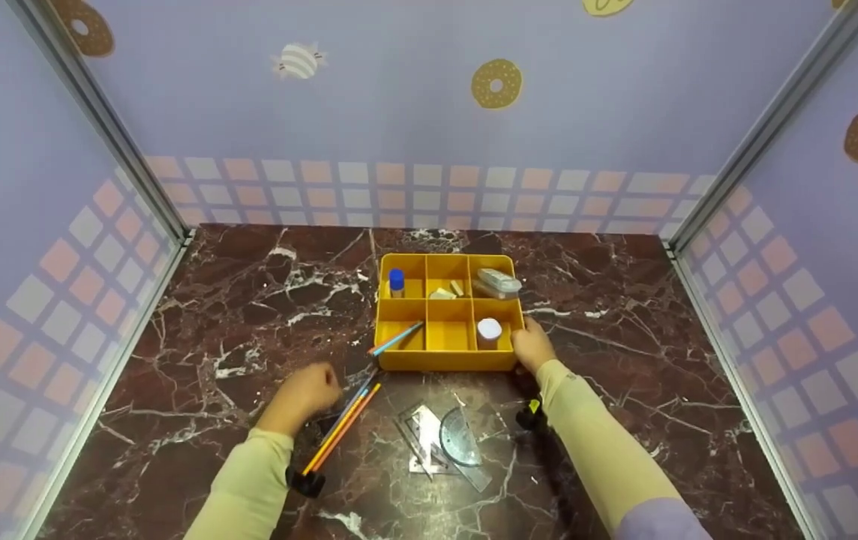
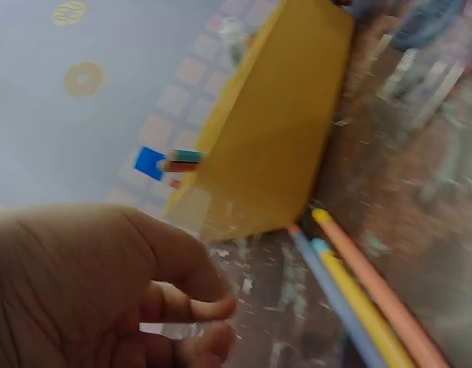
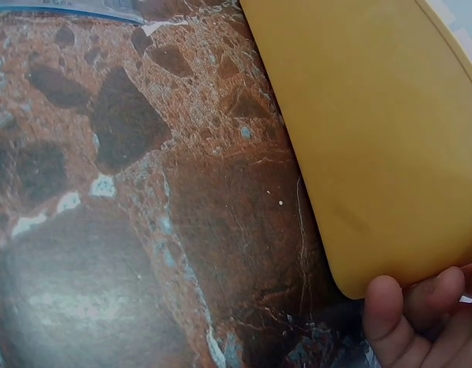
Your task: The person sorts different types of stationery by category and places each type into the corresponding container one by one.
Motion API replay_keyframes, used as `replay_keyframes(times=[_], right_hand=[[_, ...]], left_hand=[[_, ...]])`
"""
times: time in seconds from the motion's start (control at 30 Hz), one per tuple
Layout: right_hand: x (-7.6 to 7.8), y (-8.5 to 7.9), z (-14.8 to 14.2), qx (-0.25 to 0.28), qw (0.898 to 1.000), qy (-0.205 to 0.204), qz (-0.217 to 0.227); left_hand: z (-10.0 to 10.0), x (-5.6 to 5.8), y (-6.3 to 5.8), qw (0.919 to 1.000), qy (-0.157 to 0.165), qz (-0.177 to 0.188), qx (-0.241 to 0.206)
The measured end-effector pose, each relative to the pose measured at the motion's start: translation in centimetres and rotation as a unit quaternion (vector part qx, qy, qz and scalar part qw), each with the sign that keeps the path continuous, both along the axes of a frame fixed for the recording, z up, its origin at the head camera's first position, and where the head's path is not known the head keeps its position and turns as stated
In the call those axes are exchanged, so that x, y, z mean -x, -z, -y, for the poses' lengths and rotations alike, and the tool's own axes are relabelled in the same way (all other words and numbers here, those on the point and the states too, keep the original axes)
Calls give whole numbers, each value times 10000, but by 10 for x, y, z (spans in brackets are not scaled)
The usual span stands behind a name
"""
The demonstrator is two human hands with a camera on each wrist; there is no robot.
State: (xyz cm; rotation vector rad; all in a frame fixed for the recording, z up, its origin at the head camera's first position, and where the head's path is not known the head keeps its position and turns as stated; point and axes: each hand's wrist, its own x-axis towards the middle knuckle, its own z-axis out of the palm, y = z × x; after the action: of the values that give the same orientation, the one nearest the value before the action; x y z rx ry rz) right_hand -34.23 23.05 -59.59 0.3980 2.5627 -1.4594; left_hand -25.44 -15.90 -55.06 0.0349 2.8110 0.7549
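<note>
A yellow compartment tray (image 1: pixel 450 361) stands on the table. My right hand (image 1: pixel 532 345) grips its right side near the front corner, and in the right wrist view the fingertips (image 3: pixel 383 300) touch its edge. Two pencils (image 1: pixel 397 339), one blue and one reddish, lean out over the front-left compartment's rim. To the left of the tray, my left hand (image 1: pixel 309 388) hovers with fingers loosely curled and nothing in them. Beside it lie a yellow pencil (image 1: pixel 335 433), an orange pencil (image 1: pixel 347 427) and a bluish pencil (image 2: pixel 331 295). The left wrist view is blurred.
The tray holds a blue-capped glue stick (image 1: pixel 397 283), small whitish blocks (image 1: pixel 442 294), a clear case (image 1: pixel 499 281) and a white-lidded container (image 1: pixel 489 330). A clear protractor (image 1: pixel 459 437) lies with transparent rulers (image 1: pixel 423 442) in front. Patterned walls (image 1: pixel 399 112) enclose the marble-look table.
</note>
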Motion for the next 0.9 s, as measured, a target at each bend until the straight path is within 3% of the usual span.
replay_keyframes(times=[0.17, 0.3, 0.67, 0.9], right_hand=[[0, 0, 4, -42, 10000, -37, -13], [0, 1, 5, -64, 10000, -8, -49], [0, 1, 2, -101, 9999, -7, -47], [-1, 1, -1, -62, 9999, -4, -89]], left_hand=[[2, -20, 14, 9988, 200, 405, 204], [1, -28, 22, 9990, 189, 369, 137], [-8, -32, 24, 9986, 157, 271, 432], [-11, -28, 22, 9976, 113, 458, 517]])
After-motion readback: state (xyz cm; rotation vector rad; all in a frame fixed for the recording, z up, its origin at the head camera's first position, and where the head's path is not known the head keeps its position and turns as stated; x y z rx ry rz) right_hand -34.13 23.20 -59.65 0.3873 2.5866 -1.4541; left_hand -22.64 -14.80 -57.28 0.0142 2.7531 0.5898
